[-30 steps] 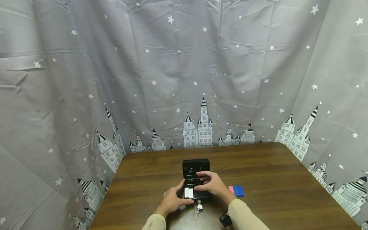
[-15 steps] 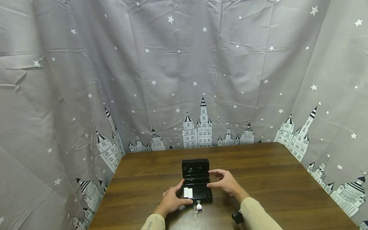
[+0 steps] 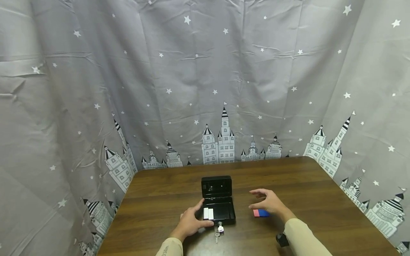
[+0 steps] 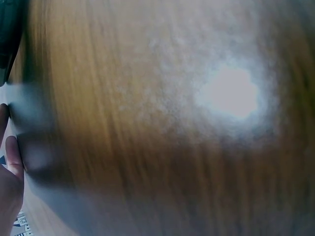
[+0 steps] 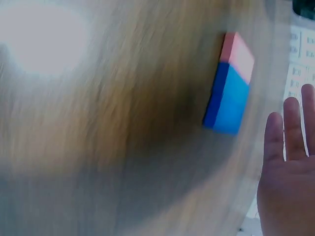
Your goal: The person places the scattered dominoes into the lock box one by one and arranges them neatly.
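A small black cash box [image 3: 224, 211] stands on the wooden table with its lid [image 3: 216, 186] raised. Two white blocks [image 3: 208, 213] lie side by side in its left part. Keys [image 3: 217, 234] hang from the lock at its front. My left hand [image 3: 189, 222] holds the box's left side, thumb at the front edge and a finger along the side. Over the table to the right, my right hand [image 3: 270, 203] hovers with thumb and fingers apart and nothing between them. Close below it lie a pink block [image 5: 241, 56] and blue blocks [image 5: 230, 101], touching in a row.
The wooden table [image 3: 160, 188] reaches back to a grey curtain [image 3: 192, 71] printed with stars and castles. A black wrist device [image 3: 282, 240] sits at my right sleeve. Light glares off the tabletop in both wrist views.
My right hand has moved right, from over the cash box to above the pink and blue blocks. My left hand has stayed at the box, and the white blocks lie in the same spot.
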### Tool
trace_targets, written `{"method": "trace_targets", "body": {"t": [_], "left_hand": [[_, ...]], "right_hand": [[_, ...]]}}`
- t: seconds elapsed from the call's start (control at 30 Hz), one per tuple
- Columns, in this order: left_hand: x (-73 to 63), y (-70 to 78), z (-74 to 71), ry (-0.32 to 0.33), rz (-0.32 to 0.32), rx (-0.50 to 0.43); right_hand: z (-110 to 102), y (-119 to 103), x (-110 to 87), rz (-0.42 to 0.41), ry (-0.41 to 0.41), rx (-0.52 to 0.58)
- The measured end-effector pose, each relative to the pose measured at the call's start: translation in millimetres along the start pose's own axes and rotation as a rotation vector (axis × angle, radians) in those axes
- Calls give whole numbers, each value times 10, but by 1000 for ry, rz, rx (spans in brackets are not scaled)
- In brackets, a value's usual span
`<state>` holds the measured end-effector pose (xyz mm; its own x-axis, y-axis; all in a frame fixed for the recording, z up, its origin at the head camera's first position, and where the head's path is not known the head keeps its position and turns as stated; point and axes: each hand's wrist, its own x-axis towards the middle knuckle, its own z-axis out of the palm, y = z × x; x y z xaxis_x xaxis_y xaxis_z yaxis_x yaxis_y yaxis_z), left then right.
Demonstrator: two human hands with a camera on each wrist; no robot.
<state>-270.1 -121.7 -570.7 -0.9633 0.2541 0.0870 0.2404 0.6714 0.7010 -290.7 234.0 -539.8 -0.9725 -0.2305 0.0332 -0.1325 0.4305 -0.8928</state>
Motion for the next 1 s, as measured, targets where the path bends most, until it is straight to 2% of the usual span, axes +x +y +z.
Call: {"method": "trace_targets", "body": {"t": [0.27,0.53,1.0], "left_hand": [[4,-25,12,16,5,9],[9,-16,5,10,-9,4],[-5,-15,18,5,-14,14]], "right_hand": [[-175,208,-120,12,-2,-57],[-243,349,-168,22,-53,-54],[-156,382,-220,188,73,-154]]}}
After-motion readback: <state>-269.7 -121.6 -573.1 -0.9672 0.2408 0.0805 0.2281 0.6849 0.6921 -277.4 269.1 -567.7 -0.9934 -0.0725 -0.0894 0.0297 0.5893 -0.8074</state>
